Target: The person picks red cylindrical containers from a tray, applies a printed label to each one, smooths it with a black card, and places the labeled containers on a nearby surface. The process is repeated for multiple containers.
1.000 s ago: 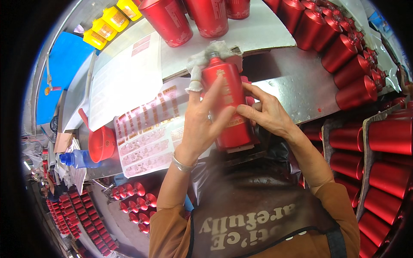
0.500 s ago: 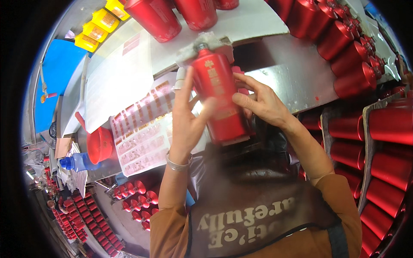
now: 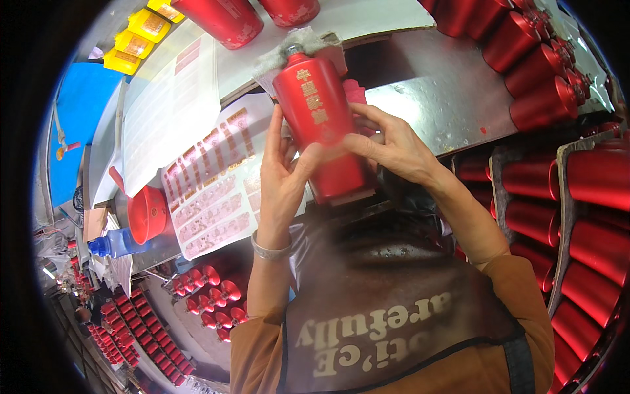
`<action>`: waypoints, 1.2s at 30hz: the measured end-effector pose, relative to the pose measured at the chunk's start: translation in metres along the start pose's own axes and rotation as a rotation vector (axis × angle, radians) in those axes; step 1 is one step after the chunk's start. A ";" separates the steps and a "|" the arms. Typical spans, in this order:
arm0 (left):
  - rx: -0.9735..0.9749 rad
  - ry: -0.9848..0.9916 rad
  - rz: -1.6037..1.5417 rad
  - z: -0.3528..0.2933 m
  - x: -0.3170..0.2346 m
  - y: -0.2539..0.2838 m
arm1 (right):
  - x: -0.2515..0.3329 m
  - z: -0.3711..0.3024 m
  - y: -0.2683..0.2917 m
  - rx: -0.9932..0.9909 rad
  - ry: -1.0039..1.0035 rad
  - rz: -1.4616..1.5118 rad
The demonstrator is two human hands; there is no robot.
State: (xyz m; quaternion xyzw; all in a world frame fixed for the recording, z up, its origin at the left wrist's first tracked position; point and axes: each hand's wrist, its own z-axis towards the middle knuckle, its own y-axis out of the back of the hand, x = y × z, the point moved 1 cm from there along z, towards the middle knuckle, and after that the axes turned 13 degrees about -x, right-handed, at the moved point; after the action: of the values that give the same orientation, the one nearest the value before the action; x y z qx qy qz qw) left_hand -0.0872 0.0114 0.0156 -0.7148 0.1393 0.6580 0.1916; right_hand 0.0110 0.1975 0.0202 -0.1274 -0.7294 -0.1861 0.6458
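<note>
A matte red bottle [image 3: 316, 98] with a dark cap and gold characters down its front lies tilted before me, neck pointing away. My left hand [image 3: 283, 174] grips its left side, fingers along the edge and thumb on the lower front. From the right, my right hand [image 3: 397, 148] holds the other side, its thumb pressed across the front. Between the two thumbs a faint pale gold band shows on the red surface. A crumpled whitish cloth [image 3: 308, 41] lies behind the bottle's neck. Left of my left hand is a sheet of pink and gold printed strips [image 3: 213, 226].
On the left are a white printed sheet [image 3: 167, 118], a red dipper [image 3: 147, 215], a blue-capped bottle [image 3: 121, 243] and yellow containers [image 3: 149, 25]. Red bottles [image 3: 535, 108] crowd the metal tabletop [image 3: 453, 108] at right. Racked red bottles [image 3: 597, 246] stand beside my right arm.
My left fingers have closed against the bottle's side and both thumbs now rest on its lower front. In the picture the bottle has shifted slightly up and left, along with the surroundings.
</note>
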 end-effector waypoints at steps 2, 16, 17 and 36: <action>0.003 0.000 -0.004 0.000 0.001 0.001 | 0.000 0.000 0.000 -0.005 0.012 0.003; 0.013 -0.011 -0.015 0.000 -0.001 0.001 | -0.008 0.001 0.000 -0.002 0.026 -0.032; 0.007 -0.001 -0.018 0.000 -0.001 0.000 | -0.008 0.002 0.000 -0.004 0.032 -0.041; -0.018 -0.010 -0.030 0.002 -0.002 -0.002 | -0.009 0.004 -0.001 0.008 0.018 -0.055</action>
State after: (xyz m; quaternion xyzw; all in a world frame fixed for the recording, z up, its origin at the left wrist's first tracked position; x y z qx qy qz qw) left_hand -0.0880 0.0141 0.0172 -0.7150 0.1218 0.6600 0.1958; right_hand 0.0075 0.1988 0.0111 -0.1031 -0.7274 -0.2020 0.6477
